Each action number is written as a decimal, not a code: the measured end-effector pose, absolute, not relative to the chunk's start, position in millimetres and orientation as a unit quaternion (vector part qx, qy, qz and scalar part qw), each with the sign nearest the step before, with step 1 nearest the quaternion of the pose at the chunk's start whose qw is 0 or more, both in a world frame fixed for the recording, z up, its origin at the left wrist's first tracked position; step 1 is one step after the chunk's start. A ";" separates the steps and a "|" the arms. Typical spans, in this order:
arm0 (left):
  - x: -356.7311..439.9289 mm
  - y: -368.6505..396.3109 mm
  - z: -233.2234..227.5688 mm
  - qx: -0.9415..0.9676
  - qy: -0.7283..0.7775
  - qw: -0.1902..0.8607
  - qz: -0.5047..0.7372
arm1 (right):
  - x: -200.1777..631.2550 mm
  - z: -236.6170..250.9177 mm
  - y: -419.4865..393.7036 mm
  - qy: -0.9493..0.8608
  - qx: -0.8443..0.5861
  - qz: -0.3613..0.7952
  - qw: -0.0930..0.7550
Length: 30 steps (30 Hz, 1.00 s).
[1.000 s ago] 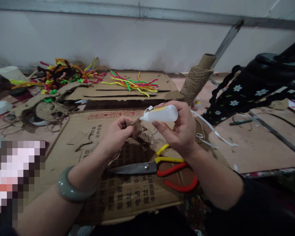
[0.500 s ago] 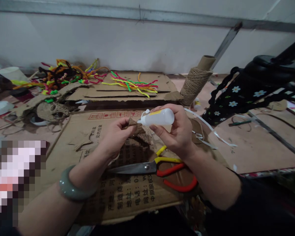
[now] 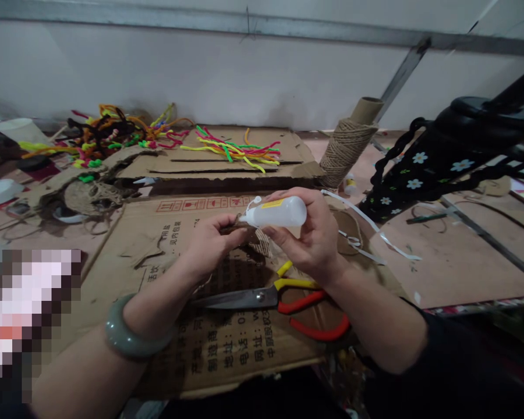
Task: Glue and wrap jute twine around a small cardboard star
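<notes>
My right hand is wrapped round a translucent white glue bottle with a yellow label, tipped on its side with the nozzle pointing left. The nozzle meets a small brown piece wound with twine, which my left hand pinches between thumb and fingers. Much of that piece is hidden by my fingers and the bottle. Below my hands, scissors with red and yellow handles lie with their blades pointing left on a printed cardboard sheet.
Colourful pipe cleaners lie on a slotted cardboard piece, with a tangled heap to the left. A twine cone and a black flowered bottle stand at right. White ribbon curls beside my right hand.
Both hands have shifted slightly, and the glue bottle has moved a little left and lies flatter. The brown piece has turned, so less of it shows between my left fingers.
</notes>
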<state>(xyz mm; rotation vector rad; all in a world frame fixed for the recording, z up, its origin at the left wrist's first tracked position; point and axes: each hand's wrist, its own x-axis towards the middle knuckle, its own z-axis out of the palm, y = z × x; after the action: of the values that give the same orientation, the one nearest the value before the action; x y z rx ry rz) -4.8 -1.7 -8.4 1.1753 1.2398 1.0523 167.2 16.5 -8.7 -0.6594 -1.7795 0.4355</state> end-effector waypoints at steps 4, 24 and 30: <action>-3.5 -1.9 -8.0 0.497 0.521 0.540 0.437 | 167.4 -9.7 17.8 -0.752 -0.272 0.192 0.568; -1.0 -3.4 -8.5 0.487 0.519 0.556 0.428 | 167.6 -6.1 16.1 -0.756 -0.268 0.187 0.567; -3.7 -1.6 -9.5 0.489 0.525 0.545 0.434 | 167.8 -7.7 16.5 -0.747 -0.251 0.194 0.584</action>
<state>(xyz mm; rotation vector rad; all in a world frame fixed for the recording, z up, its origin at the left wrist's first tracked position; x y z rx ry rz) -3.7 -1.6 -9.5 1.1598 1.2456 1.0298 167.8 16.5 -7.7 -0.5846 -1.7429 0.4525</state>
